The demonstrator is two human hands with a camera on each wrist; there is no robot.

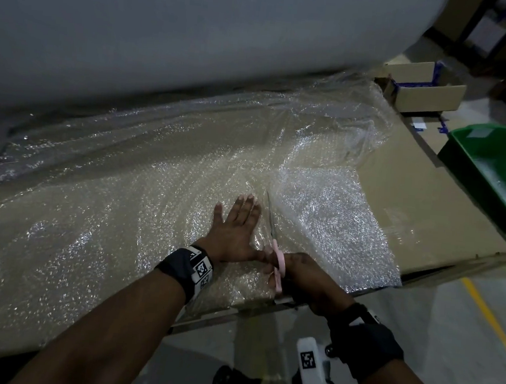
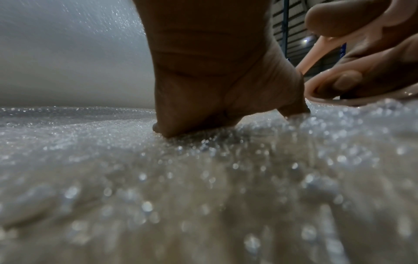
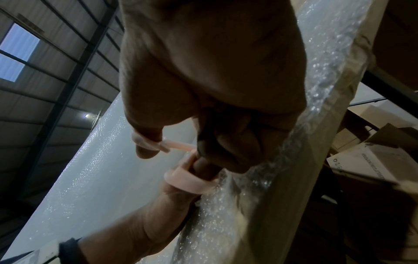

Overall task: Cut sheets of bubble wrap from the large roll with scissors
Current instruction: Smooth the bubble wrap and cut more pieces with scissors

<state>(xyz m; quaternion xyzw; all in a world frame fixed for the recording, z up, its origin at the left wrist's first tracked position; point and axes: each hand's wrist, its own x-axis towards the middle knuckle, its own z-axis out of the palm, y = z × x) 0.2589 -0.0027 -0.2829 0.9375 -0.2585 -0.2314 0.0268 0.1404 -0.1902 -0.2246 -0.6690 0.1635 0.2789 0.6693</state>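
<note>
The bubble wrap (image 1: 154, 189) is pressed flat by the open left hand (image 1: 236, 227); pink-handled scissors (image 1: 273, 239), gripped by the right hand (image 1: 308, 282), are judged early in the cut.

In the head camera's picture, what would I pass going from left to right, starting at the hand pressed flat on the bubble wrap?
Left hand → scissors → shiny flap of bubble wrap → bare cardboard → green bin.

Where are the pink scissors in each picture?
Head: scissors low centre, blades pointing away, handles in the right hand.
Left wrist: pink handles at the upper right edge.
Right wrist: handle loops in the centre, round the fingers.
Shared landmark: the big roll behind.
</note>
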